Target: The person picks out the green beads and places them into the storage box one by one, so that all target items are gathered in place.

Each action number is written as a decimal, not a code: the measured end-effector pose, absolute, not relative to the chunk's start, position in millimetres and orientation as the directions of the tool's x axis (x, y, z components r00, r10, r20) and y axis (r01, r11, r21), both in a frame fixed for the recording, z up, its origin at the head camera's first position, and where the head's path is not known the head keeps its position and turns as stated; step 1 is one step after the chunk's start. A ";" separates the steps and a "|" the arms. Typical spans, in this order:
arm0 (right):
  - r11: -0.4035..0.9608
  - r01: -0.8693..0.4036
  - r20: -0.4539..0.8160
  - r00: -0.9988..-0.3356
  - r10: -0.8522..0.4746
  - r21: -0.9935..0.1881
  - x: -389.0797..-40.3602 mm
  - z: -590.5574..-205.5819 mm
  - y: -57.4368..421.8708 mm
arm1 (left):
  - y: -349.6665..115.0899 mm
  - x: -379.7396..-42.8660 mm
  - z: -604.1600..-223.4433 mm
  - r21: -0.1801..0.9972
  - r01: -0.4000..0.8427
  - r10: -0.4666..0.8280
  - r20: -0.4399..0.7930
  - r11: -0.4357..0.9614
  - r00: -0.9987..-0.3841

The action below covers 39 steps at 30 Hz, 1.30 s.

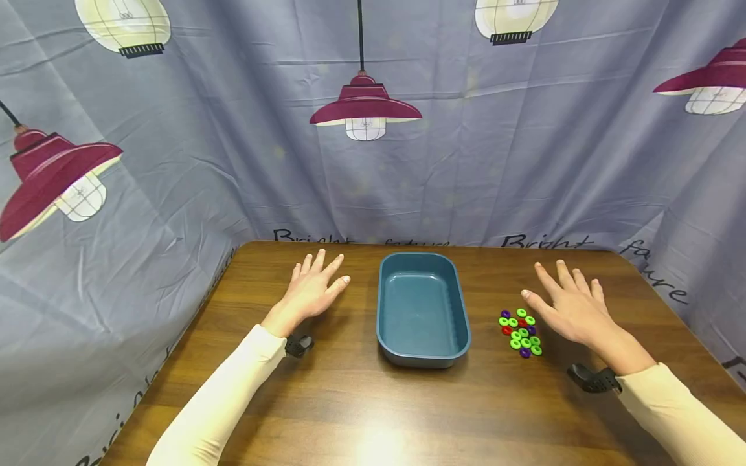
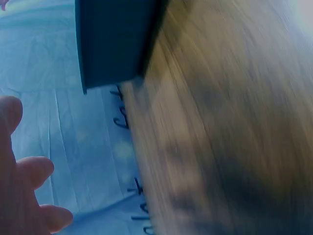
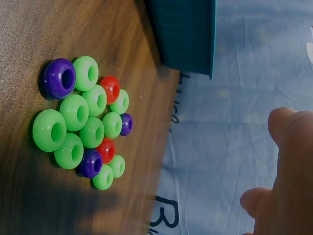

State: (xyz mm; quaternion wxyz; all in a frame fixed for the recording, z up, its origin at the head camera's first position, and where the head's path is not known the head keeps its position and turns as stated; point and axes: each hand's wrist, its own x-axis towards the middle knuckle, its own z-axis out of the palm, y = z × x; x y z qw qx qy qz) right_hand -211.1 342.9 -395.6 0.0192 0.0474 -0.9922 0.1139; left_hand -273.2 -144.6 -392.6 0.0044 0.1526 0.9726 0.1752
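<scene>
A blue-teal rectangular bin [image 1: 423, 359] stands in the middle of the wooden table. To its right lies a loose cluster of pony beads [image 1: 523, 333] in green, red and purple. The right wrist view shows the holes of these beads [image 3: 92, 132] clearly. My left hand [image 1: 309, 291] hovers left of the bin with fingers spread, holding nothing. Just right of the beads, my right hand [image 1: 574, 310] is raised over the table, its fingers spread and nothing in it. The left wrist view catches the bin's side [image 2: 110, 44] and a few fingertips.
The wooden table [image 1: 350, 401] reaches back to a grey-blue curtain [image 1: 262, 129] printed with lamps and lettering. Black straps with small devices sit at both wrists. A bright reflection lies on the table's near part.
</scene>
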 end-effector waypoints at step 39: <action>0.953 -0.079 0.052 -0.996 -0.066 -0.293 -204.3 -409.6 351.0 | -74.7 -255.7 -461.8 0.967 0.150 0.322 0.076 0.209 -0.944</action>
